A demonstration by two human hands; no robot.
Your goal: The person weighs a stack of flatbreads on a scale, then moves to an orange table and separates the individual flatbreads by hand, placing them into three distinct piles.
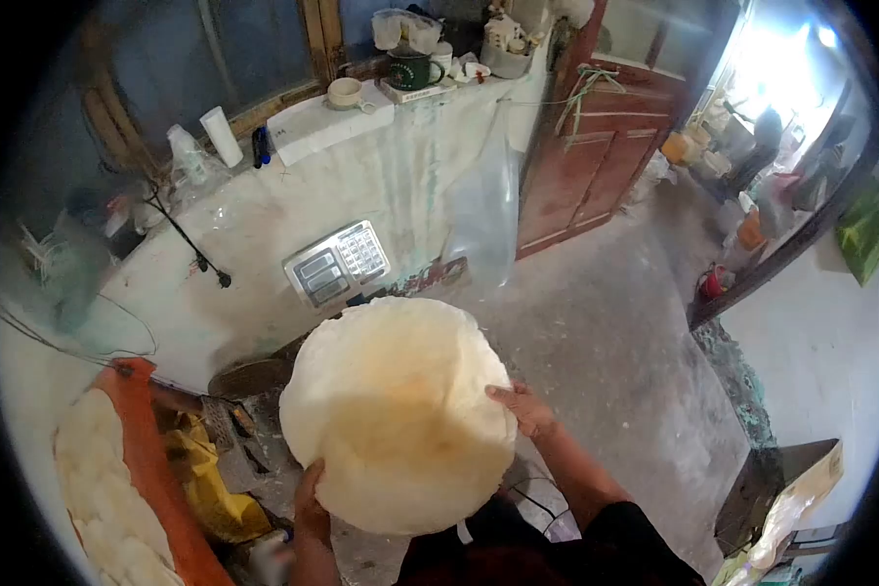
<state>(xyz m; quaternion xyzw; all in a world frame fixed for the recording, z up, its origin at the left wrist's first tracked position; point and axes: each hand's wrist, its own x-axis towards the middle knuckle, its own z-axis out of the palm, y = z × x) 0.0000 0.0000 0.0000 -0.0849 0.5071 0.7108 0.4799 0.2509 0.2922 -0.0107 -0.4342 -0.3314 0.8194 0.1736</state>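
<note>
A large round flatbread (400,420), pale cream with a browned middle, is held up in front of my body. My right hand (527,408) pinches its right edge, with the thumb lying on top and the other fingers mostly underneath. At the lower left rim, my left hand (310,500) grips the bread, its fingers partly hidden below. Behind the far edge of the bread stands a digital scale's display panel (338,264) with a keypad. More pale rounds, apparently of the same bread, lie overlapping on a stack (107,488) at the left, beside an orange cloth (161,469).
A windowsill ledge holds a dark green mug (410,70), a small bowl (344,94) and a white roll (222,137). A red door (596,146) stands open at the back right. Bricks and a yellow bag (210,483) sit low left; a cardboard box (781,488) is lower right.
</note>
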